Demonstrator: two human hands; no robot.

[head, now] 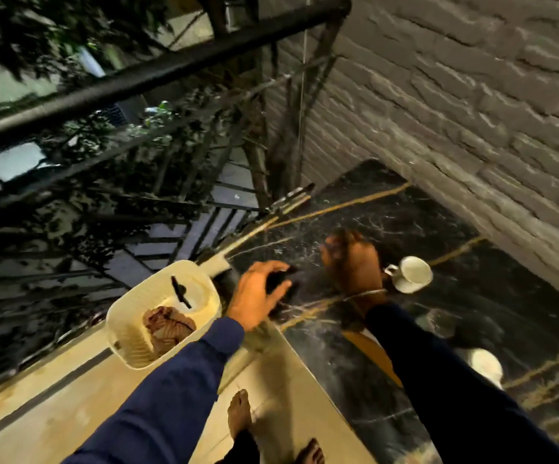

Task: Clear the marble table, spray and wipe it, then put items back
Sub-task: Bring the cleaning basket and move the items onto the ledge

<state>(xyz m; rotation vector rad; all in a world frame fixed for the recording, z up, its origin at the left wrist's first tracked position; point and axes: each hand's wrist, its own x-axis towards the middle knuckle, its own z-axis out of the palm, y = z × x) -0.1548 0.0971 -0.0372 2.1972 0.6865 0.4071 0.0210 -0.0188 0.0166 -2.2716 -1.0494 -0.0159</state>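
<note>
Marble table (pixel 422 222) mid-clearing, it seems.
Left hand (pixel 258 296) fingers grasp something dark; right hand (pixel 352 262) grip unclear; white cup (pixel 412 274) beside its fingers probably goes next.

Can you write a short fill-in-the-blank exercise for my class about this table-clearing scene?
1. The white cup lies tipped on its ______ on the saucer.
2. The crumpled cloth lies inside the white ______.
3. The marble table is black with ______ veins.
4. The wall behind the table is built of ______.

Missing words: side; basket; gold; brick
</note>
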